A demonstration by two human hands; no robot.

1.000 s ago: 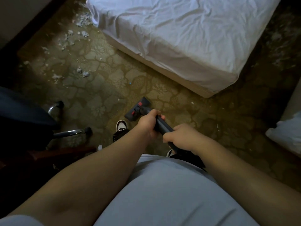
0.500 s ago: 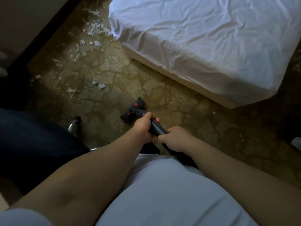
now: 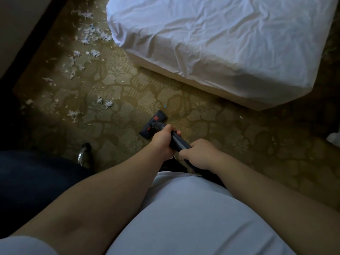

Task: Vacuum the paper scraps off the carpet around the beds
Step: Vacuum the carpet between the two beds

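Scraps (image 3: 108, 103) lie scattered over the carpet (image 3: 128, 89) to the upper left, thickest by the bed (image 3: 220, 43) corner, w/ a few nearer the nozzle (image 3: 153, 124). Nozzle sits flat on the carpet, near the bed's side but apart from it, no scraps touching it. My left hand (image 3: 161, 142) is wrapped round the tube (image 3: 179, 143) just behind the nozzle; right hand (image 3: 198, 153) grips the tube right behind the left. Chrome chair leg (image 3: 82, 153) off to the left.
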